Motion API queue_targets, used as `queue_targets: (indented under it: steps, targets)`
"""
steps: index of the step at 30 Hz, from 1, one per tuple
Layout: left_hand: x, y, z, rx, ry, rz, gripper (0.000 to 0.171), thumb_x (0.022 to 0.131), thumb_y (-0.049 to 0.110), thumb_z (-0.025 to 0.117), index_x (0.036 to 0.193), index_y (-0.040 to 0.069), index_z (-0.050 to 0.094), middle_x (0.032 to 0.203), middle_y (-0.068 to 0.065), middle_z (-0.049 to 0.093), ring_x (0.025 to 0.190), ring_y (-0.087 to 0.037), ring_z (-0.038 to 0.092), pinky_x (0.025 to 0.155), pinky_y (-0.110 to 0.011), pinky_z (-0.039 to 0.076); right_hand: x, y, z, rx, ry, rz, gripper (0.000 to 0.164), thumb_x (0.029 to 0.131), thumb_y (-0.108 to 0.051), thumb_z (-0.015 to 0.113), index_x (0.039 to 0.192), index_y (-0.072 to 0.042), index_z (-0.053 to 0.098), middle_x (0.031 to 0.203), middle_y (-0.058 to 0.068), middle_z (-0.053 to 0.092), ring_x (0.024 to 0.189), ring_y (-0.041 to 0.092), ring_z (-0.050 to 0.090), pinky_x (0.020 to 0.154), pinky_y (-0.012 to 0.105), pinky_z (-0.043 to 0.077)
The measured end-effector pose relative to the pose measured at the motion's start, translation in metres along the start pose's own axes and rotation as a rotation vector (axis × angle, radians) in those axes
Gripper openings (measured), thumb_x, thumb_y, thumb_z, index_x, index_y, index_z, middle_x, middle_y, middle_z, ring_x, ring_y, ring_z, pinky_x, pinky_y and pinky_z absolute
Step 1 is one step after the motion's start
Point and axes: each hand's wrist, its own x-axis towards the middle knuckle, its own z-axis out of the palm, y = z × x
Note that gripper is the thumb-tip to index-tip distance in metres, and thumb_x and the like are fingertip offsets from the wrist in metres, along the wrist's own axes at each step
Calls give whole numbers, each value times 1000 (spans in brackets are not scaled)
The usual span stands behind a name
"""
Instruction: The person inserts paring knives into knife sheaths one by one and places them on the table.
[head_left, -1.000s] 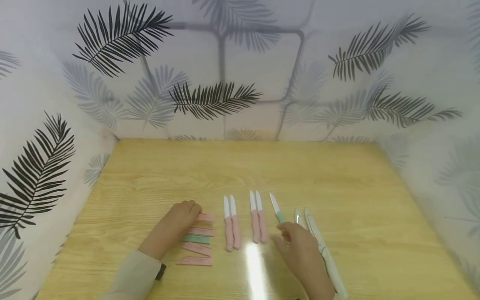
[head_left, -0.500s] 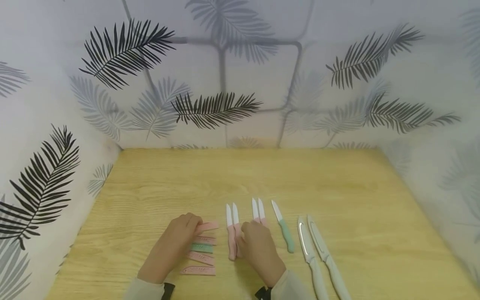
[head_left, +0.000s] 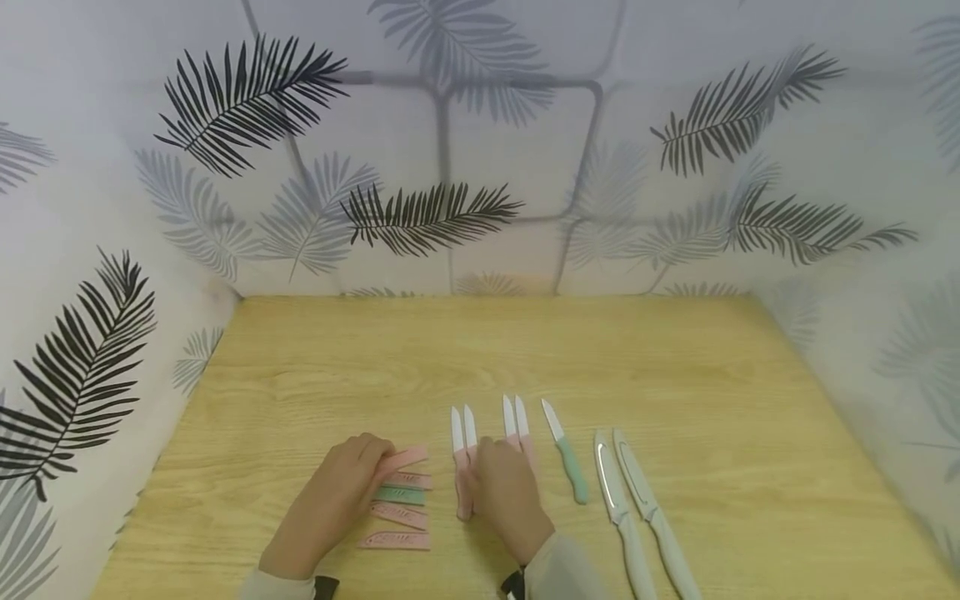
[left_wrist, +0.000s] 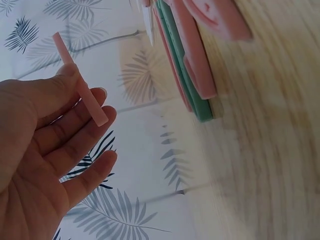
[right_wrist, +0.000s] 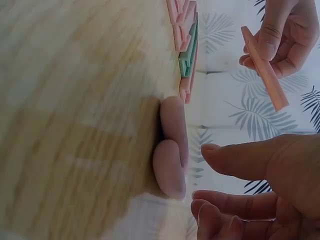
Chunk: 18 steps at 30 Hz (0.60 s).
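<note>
My left hand (head_left: 330, 496) pinches a pink knife sheath (left_wrist: 90, 97) between thumb and fingers, raised off the table. Below it lie a green sheath (head_left: 399, 496) and several pink sheaths (head_left: 397, 541), stacked in a column. My right hand (head_left: 510, 492) hovers by the pink-handled paring knives (head_left: 460, 471), partly covering the left pair and the right pair (head_left: 511, 417). In the right wrist view its thumb and fingers stand apart, near two pink handle ends (right_wrist: 170, 167), with nothing between them. A green-handled paring knife (head_left: 567, 458) lies just right of that hand.
Two larger knives with pale handles (head_left: 634, 550) lie at the right, blades pointing away. The wooden table (head_left: 675, 358) meets leaf-patterned cloth (head_left: 510, 150) at its back and sides.
My right hand has left the green-handled knife and moved left to the pink knives. My left hand has lifted and tilted the top pink sheath. The camera view has shifted slightly.
</note>
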Motion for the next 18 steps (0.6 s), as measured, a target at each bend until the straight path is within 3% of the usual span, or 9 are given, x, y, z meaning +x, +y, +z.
queue_targets:
  steps: [8, 14, 18]
  targets:
    - [-2, 0, -2, 5, -25, -16, 12, 85, 9, 65, 94, 5, 58, 86, 0, 57, 76, -10, 54, 67, -25, 50, 4, -5, 5, 86, 13, 28, 19, 86, -15, 58, 70, -6, 53, 58, 0, 42, 51, 12, 41, 46, 23, 39]
    - [-4, -1, -1, 7, -54, -56, 11, 86, 10, 65, 92, 5, 59, 85, 1, 58, 75, -9, 54, 68, -24, 50, 3, -7, 6, 86, 15, 58, 19, 86, -16, 60, 74, -3, 52, 59, 2, 43, 51, 14, 42, 45, 24, 40]
    - [-6, -2, 0, 13, -44, -38, 13, 85, 10, 66, 94, 3, 58, 85, -1, 59, 76, -11, 56, 68, -24, 51, 2, -8, 8, 75, 25, 49, 20, 86, -16, 60, 73, -5, 51, 59, 2, 43, 51, 13, 42, 45, 24, 40]
